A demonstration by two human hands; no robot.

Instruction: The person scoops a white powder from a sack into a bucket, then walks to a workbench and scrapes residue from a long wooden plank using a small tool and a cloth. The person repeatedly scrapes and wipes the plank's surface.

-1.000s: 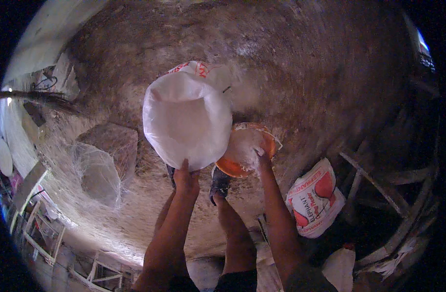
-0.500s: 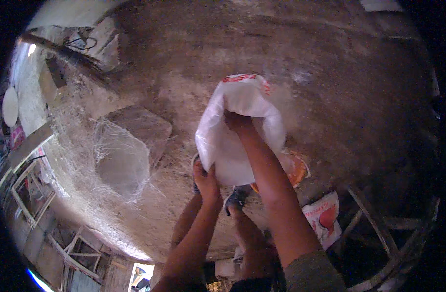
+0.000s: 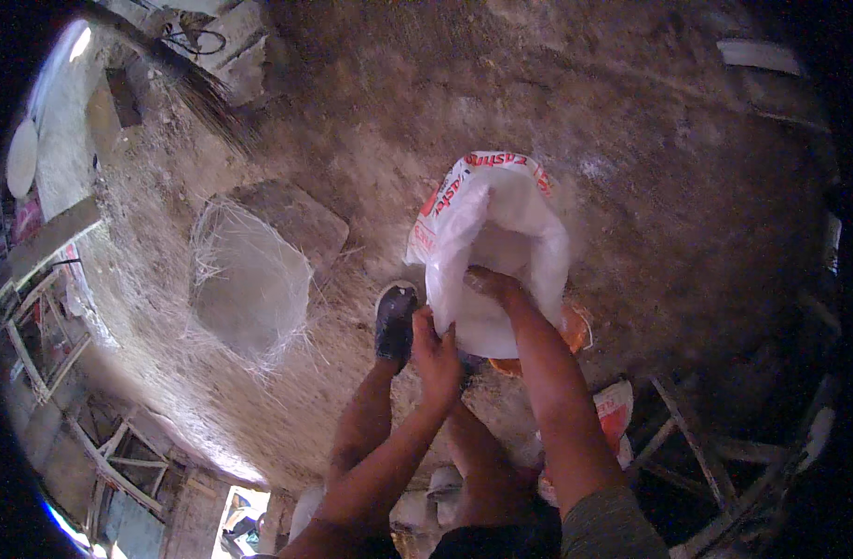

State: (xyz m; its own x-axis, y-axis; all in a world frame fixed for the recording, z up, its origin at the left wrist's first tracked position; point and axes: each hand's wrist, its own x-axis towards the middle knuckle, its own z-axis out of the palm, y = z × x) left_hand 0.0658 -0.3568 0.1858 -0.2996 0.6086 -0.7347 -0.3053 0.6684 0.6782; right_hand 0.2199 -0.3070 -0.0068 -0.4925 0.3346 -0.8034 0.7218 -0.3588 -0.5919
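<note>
A white woven sack (image 3: 450,228) with red printing stands in front of me with its mouth open. My left hand (image 3: 434,347) grips the near left part of its rim, thumb and fingers closed on the plastic. My right hand (image 3: 492,282) reaches inside the mouth, by the left inner wall. Its fingers are dark and partly hidden, so whether they hold anything does not show. Behind the right forearm an orange basin (image 3: 575,328) peeks out next to the sack. My dark shoe (image 3: 396,321) rests just left of the sack.
To the left stands another open sack (image 3: 250,289) with frayed white edges, against a flat stone slab (image 3: 301,224). A broom (image 3: 189,79) lies at upper left. Wooden frames (image 3: 692,438) fill the lower right, near a red-and-white printed sack (image 3: 616,419).
My right hand has drawn back toward me inside the sack. The sack appears further right and shows more of its printed side. The whole view has shifted slightly.
</note>
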